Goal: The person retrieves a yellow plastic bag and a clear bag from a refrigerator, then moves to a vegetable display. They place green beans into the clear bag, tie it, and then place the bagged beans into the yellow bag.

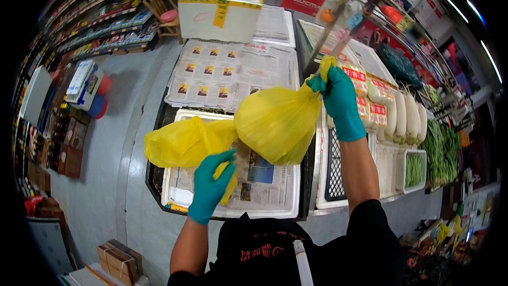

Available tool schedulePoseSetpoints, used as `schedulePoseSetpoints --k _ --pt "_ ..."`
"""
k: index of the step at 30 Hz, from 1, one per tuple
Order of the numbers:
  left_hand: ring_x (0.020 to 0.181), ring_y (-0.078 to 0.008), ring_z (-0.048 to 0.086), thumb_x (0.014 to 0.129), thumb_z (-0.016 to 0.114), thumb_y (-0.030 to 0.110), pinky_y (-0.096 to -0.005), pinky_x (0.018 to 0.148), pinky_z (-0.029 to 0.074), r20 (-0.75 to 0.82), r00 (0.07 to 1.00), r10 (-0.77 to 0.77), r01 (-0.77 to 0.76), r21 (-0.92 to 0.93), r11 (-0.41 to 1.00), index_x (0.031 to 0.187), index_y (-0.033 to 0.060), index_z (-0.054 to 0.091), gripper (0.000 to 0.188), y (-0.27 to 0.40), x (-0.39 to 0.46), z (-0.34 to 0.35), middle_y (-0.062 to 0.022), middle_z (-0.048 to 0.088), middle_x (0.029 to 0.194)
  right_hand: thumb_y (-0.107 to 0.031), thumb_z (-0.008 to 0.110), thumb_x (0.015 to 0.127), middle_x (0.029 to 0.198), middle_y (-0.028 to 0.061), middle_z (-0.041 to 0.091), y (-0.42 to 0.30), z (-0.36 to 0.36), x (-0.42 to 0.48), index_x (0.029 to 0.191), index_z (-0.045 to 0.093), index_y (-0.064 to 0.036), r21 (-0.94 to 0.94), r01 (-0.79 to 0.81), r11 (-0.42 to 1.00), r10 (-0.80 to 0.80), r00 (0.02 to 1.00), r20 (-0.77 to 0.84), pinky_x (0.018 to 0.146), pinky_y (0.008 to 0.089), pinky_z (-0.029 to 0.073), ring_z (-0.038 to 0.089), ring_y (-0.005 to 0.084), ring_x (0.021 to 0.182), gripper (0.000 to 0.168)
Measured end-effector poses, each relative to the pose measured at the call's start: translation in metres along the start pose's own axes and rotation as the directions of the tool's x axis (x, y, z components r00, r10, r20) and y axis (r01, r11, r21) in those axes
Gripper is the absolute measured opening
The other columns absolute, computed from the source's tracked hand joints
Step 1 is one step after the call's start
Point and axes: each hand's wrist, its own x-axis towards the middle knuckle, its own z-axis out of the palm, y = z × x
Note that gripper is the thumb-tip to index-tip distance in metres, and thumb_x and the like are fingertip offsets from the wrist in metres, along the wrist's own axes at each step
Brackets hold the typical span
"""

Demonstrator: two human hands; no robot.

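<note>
My right hand (341, 101), in a teal glove, grips the gathered neck of a full yellow plastic bag (279, 123). The bag bulges below the fist over a foam tray (295, 190) lined with newspaper; its contents are hidden. Lower left, my left hand (212, 184), gloved the same way, has its fingers curled around part of a second, limp yellow plastic bag (190, 143). That bag spreads over the tray's left edge and looks empty. A strip of yellow plastic hangs below the left fingers.
Newspaper sheets (238, 71) cover the stand behind, near a white foam box (218, 20). To the right are packaged goods (369, 91), white radishes (405, 115), a basket of green beans (414, 171) and leafy greens (440, 151). A cigarette (303, 264) juts into view below.
</note>
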Motion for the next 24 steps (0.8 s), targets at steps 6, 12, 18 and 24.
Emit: schedulePoseSetpoints --k 6,12,18,24 --pt "0.094 -0.0245 0.059 0.077 0.068 0.013 -0.0322 0.081 0.045 0.138 0.921 0.364 -0.375 0.071 0.924 0.105 0.0054 0.062 0.030 0.037 0.058 0.063 -0.0118 0.062 0.097 -0.021 0.052 0.091 0.077 0.0122 0.063 0.010 0.007 -0.081 0.097 0.056 0.002 -0.107 -0.140 0.984 0.164 0.951 0.262 0.064 0.0284 0.049 0.060 0.0174 0.066 0.024" --pt "0.080 -0.0165 0.059 0.077 0.069 0.010 -0.0278 0.074 0.046 0.288 0.956 -0.058 0.107 -0.157 0.982 0.096 0.0019 0.061 0.023 -0.009 0.022 0.079 -0.0066 0.061 0.089 -0.028 0.055 0.089 0.081 0.0050 0.062 0.051 0.009 -0.123 0.096 0.062 0.001 -0.486 -0.141 0.863 0.317 0.899 0.303 0.064 0.0267 0.045 0.054 0.0101 0.073 0.031" --pt "0.075 -0.0087 0.055 0.082 0.062 0.007 -0.0221 0.070 0.045 0.162 0.916 -0.366 0.397 -0.253 0.882 0.106 -0.0007 0.059 0.025 -0.062 -0.013 0.080 -0.0031 0.062 0.084 -0.029 0.055 0.087 0.088 0.0076 0.064 0.118 0.009 -0.083 0.096 0.063 0.002 -0.685 -0.175 0.708 0.511 0.796 0.324 0.076 0.0273 0.045 0.058 0.0128 0.080 0.033" --pt "0.068 -0.0048 0.048 0.082 0.056 0.003 -0.0186 0.062 0.042 0.082 0.858 -0.507 0.511 -0.238 0.826 0.112 -0.0005 0.057 0.030 -0.111 -0.072 0.056 0.0016 0.057 0.079 -0.023 0.064 0.081 0.090 0.0061 0.065 0.127 -0.037 -0.101 0.099 0.065 -0.001 -0.711 -0.197 0.675 0.548 0.780 0.304 0.081 0.0258 0.044 0.058 0.0119 0.086 0.028"
